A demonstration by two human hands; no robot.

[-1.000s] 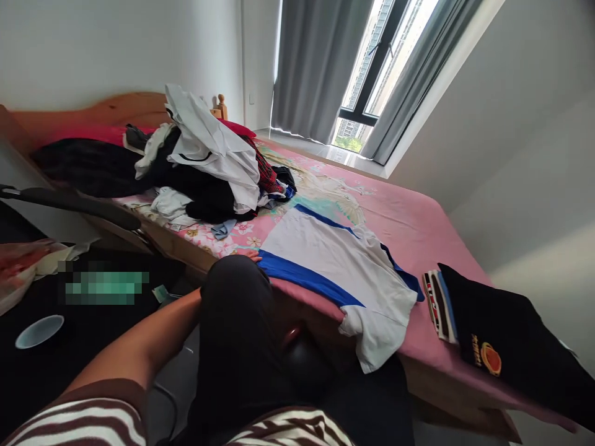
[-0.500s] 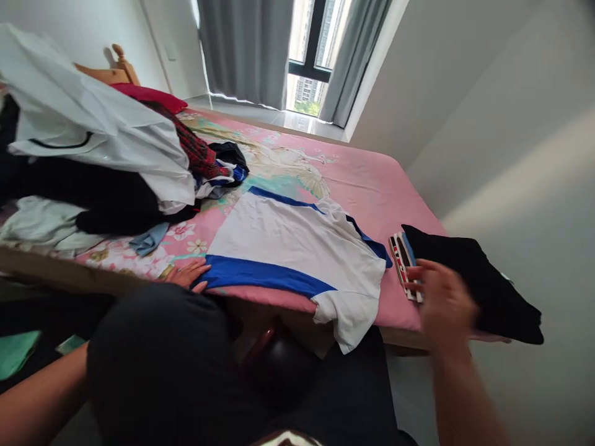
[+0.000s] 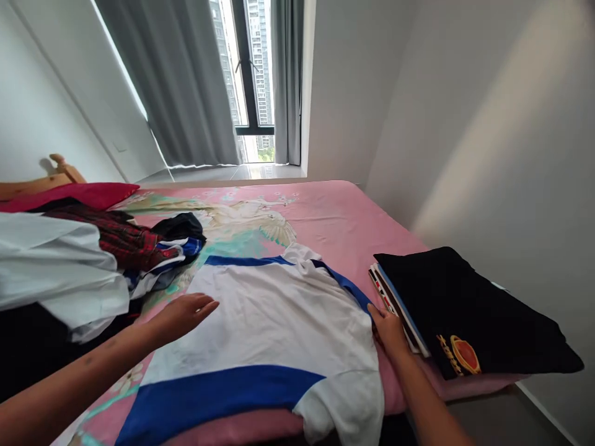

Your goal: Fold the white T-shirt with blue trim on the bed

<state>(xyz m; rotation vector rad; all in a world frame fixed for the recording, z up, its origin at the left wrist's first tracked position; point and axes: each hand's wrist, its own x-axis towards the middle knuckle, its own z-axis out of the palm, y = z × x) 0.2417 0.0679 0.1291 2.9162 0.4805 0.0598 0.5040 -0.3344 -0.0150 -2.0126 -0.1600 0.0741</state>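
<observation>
A white T-shirt (image 3: 274, 316) with blue side panels and a blue neckline lies spread flat, one white sleeve hanging over the bed's near edge. My right hand (image 3: 389, 329) is at the neckline end, its fingers closed on the blue edge; the lower fingers are partly hidden. Over the hem end on the left, my left hand (image 3: 189, 314) hovers with loosely stretched fingers and nothing in it. Just right of my right hand sits a stack of folded clothes, topped by a black garment (image 3: 474, 303) with a red and gold print.
The bed's pink flowered sheet (image 3: 325, 214) lies under everything. At the left are heaped clothes, including a white garment (image 3: 56, 260) and a red plaid garment (image 3: 125, 238), near a red pillow (image 3: 88, 195). Grey curtains (image 3: 186, 80) flank the window; a wall rises at the right.
My left hand has lifted from the shirt's blue hem corner and moved over the cloth. My right hand has come from the folded stack to the neckline. The view has tilted up and shifted right.
</observation>
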